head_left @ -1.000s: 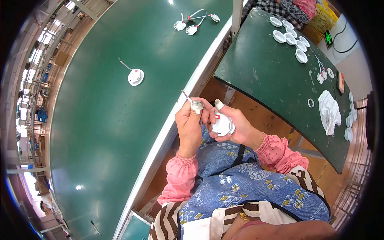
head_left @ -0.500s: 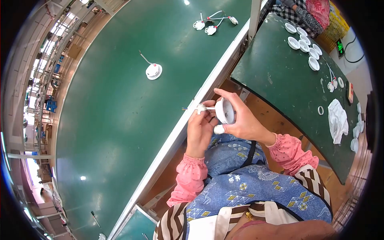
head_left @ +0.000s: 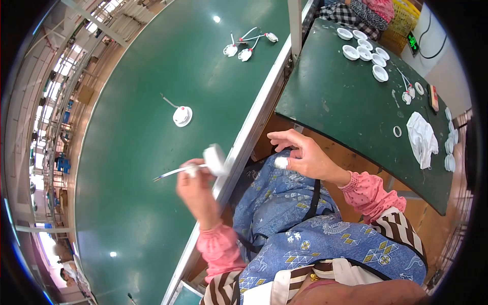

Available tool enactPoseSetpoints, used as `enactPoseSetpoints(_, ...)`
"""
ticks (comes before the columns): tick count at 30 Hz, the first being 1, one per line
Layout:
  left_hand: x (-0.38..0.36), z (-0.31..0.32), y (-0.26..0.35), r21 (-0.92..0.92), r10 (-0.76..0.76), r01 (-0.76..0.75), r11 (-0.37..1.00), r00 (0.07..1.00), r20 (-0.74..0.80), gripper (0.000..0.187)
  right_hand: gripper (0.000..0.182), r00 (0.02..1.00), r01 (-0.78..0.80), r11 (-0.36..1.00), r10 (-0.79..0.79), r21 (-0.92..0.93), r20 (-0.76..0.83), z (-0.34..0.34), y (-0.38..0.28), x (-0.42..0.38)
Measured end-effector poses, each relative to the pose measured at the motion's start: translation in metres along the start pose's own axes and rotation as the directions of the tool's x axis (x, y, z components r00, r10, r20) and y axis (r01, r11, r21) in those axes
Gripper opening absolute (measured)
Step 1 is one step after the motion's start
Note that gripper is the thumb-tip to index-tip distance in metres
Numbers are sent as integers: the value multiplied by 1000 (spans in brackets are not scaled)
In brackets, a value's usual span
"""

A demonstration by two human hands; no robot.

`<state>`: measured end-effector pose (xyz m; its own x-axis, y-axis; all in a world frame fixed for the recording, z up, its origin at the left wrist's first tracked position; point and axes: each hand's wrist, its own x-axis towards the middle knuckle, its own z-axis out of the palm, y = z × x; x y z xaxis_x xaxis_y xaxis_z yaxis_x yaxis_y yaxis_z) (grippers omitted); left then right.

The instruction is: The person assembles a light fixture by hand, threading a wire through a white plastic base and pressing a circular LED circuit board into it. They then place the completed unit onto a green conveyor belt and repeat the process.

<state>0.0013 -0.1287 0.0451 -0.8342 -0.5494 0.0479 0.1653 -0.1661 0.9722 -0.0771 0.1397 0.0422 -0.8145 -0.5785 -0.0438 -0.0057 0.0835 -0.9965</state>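
Observation:
My left hand, partly smeared by motion, is over the green table beside its pale edge. Its fingers are closed on the cable of a white round plastic fitting; the cable's thin wire ends point left. My right hand hovers above my lap with fingers apart and nothing in it; white tape wraps its thumb. Farther up the green table lies a similar white fitting with its cable.
Several small white wired parts lie at the far end of the green table. On the dark side table are several white round cups, a white ring and a crumpled white cloth. A person sits beyond.
My left hand has carried the fitting left, over the green table. My right hand has let go of the fitting and stayed above my lap. The view has shifted slightly.

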Motion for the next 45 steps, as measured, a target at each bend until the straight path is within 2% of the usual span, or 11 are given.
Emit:
enactPoseSetpoints(2, 28, -20, 4, 323, 206, -158, 933, 971, -123, 20, 57, 999, -30, 997, 27, -70, -47, -12, 12, 7)
enactPoseSetpoints(8, 69, -75, -26, 621, -31, 84, 780, 995, -96, 20, 40, 987, 62, 978, -89, -198, -135, -46, 38, 58)
enactPoseSetpoints(12, 52, -77, -54, 758, 208, -200, 621, 974, 86, 32, 39, 906, 67, 857, -267, -511, -329, -100, 54, 150)
enactPoseSetpoints(15, 37, -54, -47, 823, 229, -201, 530, 969, 89, 32, 49, 778, 42, 672, -487, -740, -398, -141, 74, 230)
enactPoseSetpoints(22, 33, -36, -45, 853, 249, -248, 459, 958, 144, 30, 55, 726, -340, 559, -355, -756, -589, -176, 52, 328)
enactPoseSetpoints(24, 37, -39, -49, 853, 270, -293, 431, 944, 188, 27, 48, 822, -384, 538, -170, -751, -543, -190, 48, 339)
enactPoseSetpoints(27, 35, -37, -46, 853, 207, -183, 488, 974, 91, 27, 43, 784, -290, 523, -351, -801, -512, -197, 77, 351)
enactPoseSetpoints(29, 36, -36, -46, 781, 134, -91, 618, 991, 10, 26, 53, 736, -190, 674, -384, -714, -558, -185, 75, 333)
enactPoseSetpoints(33, 30, -7, -29, 787, 291, -237, 570, 954, 76, 30, 52, 674, -8, 741, -492, -671, -552, -171, 39, 294)
enactPoseSetpoints(37, 31, 23, -29, 748, 327, -361, 556, 923, 202, 30, 52, 615, 214, 538, -723, -816, -315, -162, 13, 261)
enactPoseSetpoints(45, 24, 77, -25, 648, 347, -512, 565, 859, 376, 26, 58, 606, 303, 508, -756, -807, -248, -163, 7, 237)
